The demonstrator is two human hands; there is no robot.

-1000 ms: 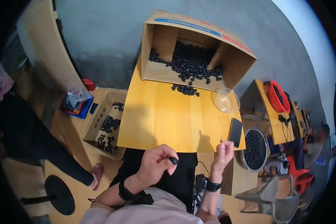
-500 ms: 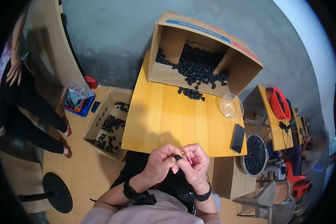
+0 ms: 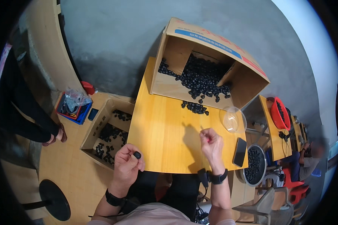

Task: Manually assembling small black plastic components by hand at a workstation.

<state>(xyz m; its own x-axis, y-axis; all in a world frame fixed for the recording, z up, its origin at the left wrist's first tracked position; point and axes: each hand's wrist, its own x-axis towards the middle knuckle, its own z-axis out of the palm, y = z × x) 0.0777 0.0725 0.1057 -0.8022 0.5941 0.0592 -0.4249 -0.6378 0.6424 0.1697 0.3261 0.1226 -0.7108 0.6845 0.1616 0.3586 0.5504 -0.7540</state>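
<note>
A big cardboard box (image 3: 214, 71) lies on its side at the far end of the yellow table (image 3: 165, 138), and small black pieces (image 3: 201, 80) spill out of it. A clear plastic cup (image 3: 233, 120) and a dark phone (image 3: 239, 152) sit near the right edge. The left hand (image 3: 127, 167) is at the table's near left corner. Its fingers are curled shut, pinching one small black piece (image 3: 137, 155) by its sides. It looks light, hard and easy to drop. The right hand (image 3: 212, 144) is up over the table, fingers closed on something tiny and pink (image 3: 208, 140).
</note>
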